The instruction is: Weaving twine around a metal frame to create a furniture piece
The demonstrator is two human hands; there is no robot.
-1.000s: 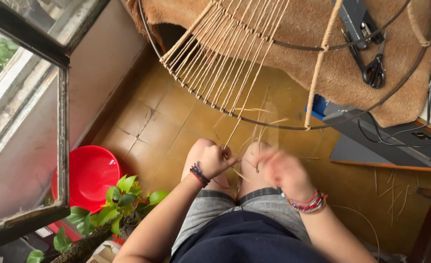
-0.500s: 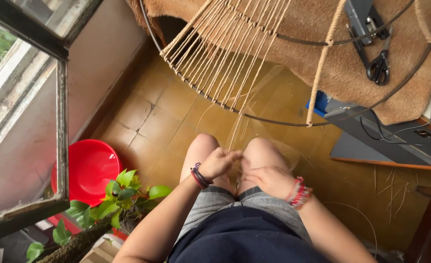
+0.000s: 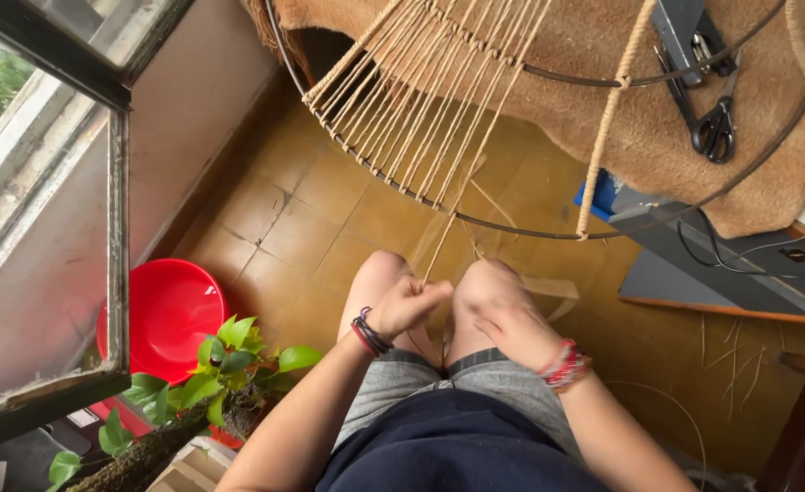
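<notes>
Seated person, viewed from above: bare forearms and bare knees; grey shorts beneath a dark navy top. Left wrist carries dark corded bracelets; right wrist carries red beaded bracelets.

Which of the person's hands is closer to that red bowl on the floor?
Left. The left hand sits between the knees, gripping a cane strand, on the side of the red bowl. The right hand rests on the far knee, farther from it.
</notes>
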